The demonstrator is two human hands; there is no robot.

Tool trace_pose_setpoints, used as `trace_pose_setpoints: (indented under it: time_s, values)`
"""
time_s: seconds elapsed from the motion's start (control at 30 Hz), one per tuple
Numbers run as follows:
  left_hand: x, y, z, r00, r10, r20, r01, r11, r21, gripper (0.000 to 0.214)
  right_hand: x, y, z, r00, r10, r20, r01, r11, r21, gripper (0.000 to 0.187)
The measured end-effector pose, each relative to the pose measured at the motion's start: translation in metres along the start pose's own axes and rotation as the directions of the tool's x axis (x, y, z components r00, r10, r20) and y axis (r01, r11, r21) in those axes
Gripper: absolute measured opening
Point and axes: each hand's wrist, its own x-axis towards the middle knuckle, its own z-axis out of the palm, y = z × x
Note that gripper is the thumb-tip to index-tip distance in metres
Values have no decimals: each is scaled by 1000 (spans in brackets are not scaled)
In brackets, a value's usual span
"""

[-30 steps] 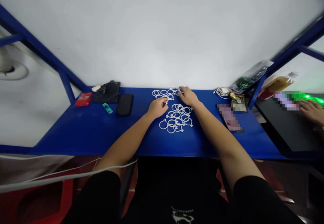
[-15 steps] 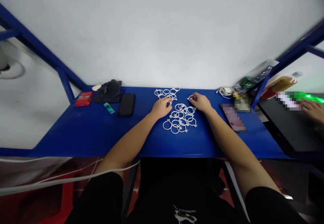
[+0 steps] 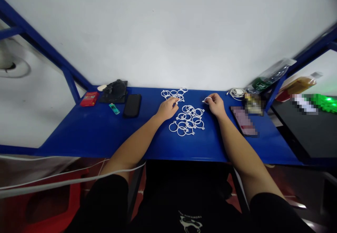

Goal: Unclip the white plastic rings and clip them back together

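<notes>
Two groups of white curtain rings with small eyelets lie on the blue tabletop (image 3: 86,134). The larger, overlapping group (image 3: 181,124) is spread in front of me, and a smaller group (image 3: 173,92) sits farther back near the wall. My left hand (image 3: 167,109) is at the near edge of the back group, its thumb and fingers pinched on a white ring there. Right of the larger group, my right hand (image 3: 216,105) is closed on a single white curtain ring (image 3: 207,100); its fingers partly cover the ring.
On the left are a black phone (image 3: 132,105), a green packet (image 3: 114,108), a red box (image 3: 89,99) and a crumpled black bag (image 3: 116,90). To the right lie a white cable (image 3: 237,93), a second phone (image 3: 243,120) and a leaning plastic bottle (image 3: 271,76). Blue frame bars flank the table.
My right hand has moved right, away from the larger group, with its ring. My left hand stays by the back group. A co-worker's hand at the far right is out of view now.
</notes>
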Motion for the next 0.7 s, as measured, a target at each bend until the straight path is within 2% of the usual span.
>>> trace_pose_setpoints:
  time_s: [0.13, 0.23, 0.37, 0.53, 0.6, 0.7]
  values:
    - [1, 1, -1, 999, 39, 9, -39, 999, 13, 39, -1, -7, -1, 998, 39, -40, -36, 996, 84, 23]
    - [1, 2, 1, 998, 60, 16, -60, 998, 22, 40, -1, -11, -2, 999, 33, -12, -32, 994, 106, 29]
    - [-1, 0, 4, 992, 125, -1, -125, 992, 17, 41, -3, -18, 0, 1000, -3, 12, 1, 976, 218, 32]
    - [-5, -2, 6, 982, 188, -28, -188, 982, 9, 46, -15, -41, 7, 998, -35, 61, 9, 926, 377, 33]
    - [-6, -2, 7, 975, 219, -20, -219, 976, 13, 46, -22, -51, 11, 994, -65, 93, 24, 920, 391, 33]
    - [-7, -3, 7, 956, 292, 30, -292, 956, -6, 34, -31, -59, 16, 984, -149, 100, 109, 938, 328, 33]
